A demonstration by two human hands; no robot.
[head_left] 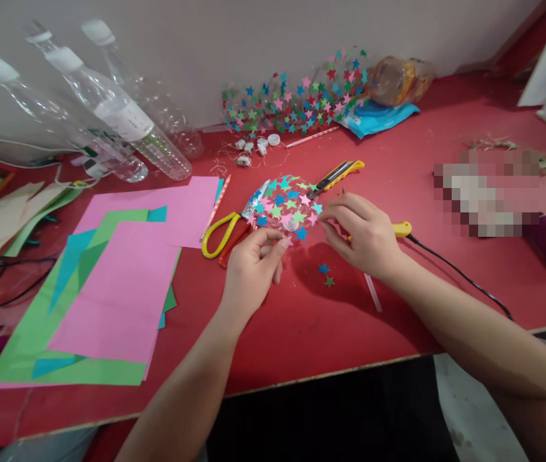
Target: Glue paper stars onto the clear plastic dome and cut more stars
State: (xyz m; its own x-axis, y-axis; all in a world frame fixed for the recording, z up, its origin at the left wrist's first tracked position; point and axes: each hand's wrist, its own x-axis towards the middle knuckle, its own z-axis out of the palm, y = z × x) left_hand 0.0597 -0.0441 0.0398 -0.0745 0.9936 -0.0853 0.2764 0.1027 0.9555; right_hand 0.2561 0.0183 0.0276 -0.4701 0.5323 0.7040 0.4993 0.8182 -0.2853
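My left hand (256,263) is closed, with a small pink star (287,240) pinched between thumb and fingers. Just beyond it sits a clear rounded plastic piece (285,204) covered in colourful stars. To its right is my right hand (357,228), fingers bent and drawn together; what they hold, if anything, is too small to tell. Under that hand lies a yellow-handled corded tool (401,229), partly hidden. A blue star (323,268) and a green star (329,281) lie on the red table between the hands. A clear stick (373,292) lies below my right hand.
Scissors (222,236) and coloured paper sheets (113,289) lie to the left. A yellow cutter (337,176) is behind the hands. Clear bottles (123,115) lean at the back left. Star-covered bottles (296,99) lie along the wall. The tool's black cord (460,273) runs right.
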